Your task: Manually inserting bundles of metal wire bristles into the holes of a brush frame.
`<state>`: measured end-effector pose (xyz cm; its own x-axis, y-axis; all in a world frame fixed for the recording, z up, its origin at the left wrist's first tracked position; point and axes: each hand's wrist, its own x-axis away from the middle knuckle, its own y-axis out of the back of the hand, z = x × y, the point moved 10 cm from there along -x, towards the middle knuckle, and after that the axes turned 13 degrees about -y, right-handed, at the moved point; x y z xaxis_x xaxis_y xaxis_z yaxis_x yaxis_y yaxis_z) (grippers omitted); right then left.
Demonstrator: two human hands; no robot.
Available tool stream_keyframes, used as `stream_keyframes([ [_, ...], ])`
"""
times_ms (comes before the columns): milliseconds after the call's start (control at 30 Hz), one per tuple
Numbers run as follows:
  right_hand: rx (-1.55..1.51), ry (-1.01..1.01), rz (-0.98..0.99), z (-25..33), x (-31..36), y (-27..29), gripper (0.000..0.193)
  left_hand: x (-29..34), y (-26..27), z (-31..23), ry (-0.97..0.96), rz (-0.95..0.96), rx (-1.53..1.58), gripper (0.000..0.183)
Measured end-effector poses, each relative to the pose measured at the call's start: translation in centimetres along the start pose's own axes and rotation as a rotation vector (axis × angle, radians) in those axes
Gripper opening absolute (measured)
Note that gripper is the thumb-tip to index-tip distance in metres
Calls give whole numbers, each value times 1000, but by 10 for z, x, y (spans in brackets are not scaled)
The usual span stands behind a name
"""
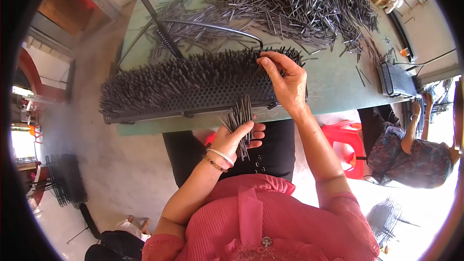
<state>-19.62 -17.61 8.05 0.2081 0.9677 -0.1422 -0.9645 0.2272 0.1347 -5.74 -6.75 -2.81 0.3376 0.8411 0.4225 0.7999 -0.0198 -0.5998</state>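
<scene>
Red blouse [295,217] sat nearest the lens, dark trousers [273,142] beyond it, at the near edge of the green worktop [333,87]. Left hand [226,141]: grasping a bundle of dark strips [241,116], thumb across them, ends fanned upward, just off the near side of the perforated board [227,95]. Bracelets [220,156] on that wrist. Right hand [291,81]: over the board's right part, thumb and forefinger pinched together near the end of a bent black bar [217,26]; couldn't tell whether a strip was between them. Board was long and black, lying along the worktop's near edge. Standing strips [154,87] packed its left end and far side; bare holes showed along the near side, middle to right. Loose heap [295,5] of strips covered much of the worktop's far part. Off right: second board [398,81], co-worker's hands [428,99] beside it. Red stool [338,140] stood between the two people.
</scene>
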Motion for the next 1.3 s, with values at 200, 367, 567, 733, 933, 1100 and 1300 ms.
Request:
stream_keyframes([
  [200,47,-3,-56,-2,2,2,16,-3,6,3,-40,19,-7,29],
  [367,55,-7,-64,-2,3,0,16,-3,7,4,-30,38,-1,29],
  [567,175,82,-33,5,8,-8,16,-3,4,1,-33,54,-6,29],
  [733,433,343,-53,29,17,-16,18,-5,1,-2,-51,113,-75,27],
  [933,498,434,-18,30,24,-22,18,-4,5,4,-22,73,-101,26],
  [1100,552,498,-16,34,27,-24,19,-5,8,6,-26,49,-113,26],
  [1300,587,492,-50,32,26,-24,19,-7,-7,-4,-64,99,-92,26],
])
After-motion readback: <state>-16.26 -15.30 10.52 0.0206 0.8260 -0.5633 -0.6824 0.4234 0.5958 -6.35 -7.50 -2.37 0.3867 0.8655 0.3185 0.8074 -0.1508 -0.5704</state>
